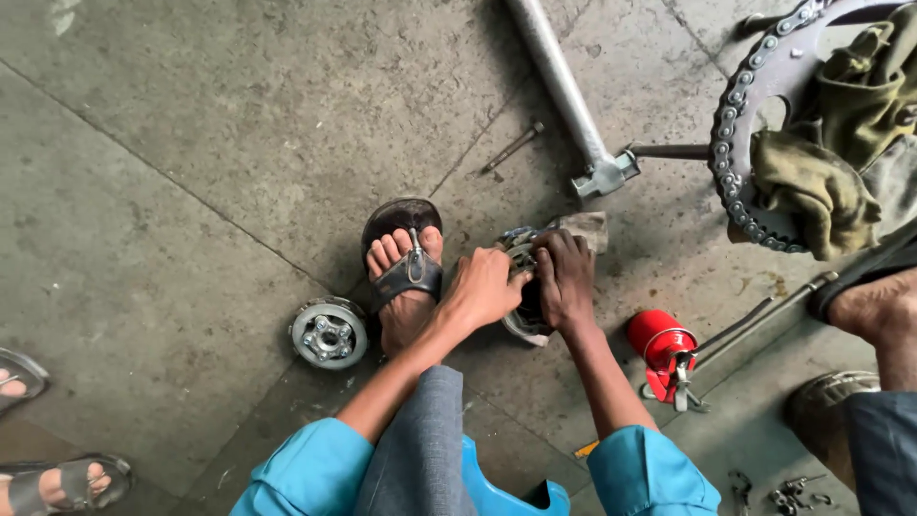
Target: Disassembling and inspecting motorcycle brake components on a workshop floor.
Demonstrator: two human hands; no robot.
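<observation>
From the head view, I see my left hand (pixel 485 287) and right hand (pixel 565 277) both clamped on a round metal hub part (pixel 523 287) lying on the concrete floor (pixel 191 143), just beside my sandalled foot (pixel 406 272). It looks heavy, rigid and greasy, so I judge the rim the safest hold. A second hub (pixel 330 333) lies left of the foot, a red oil can (pixel 661 342) to the right.

Round metal part (pixel 521 287) on the grey concrete floor, grimy and dark in the middle, pale rim showing at top and bottom, mostly covered by both hands, a dirty rag (pixel 583 227) touching its far side
</observation>
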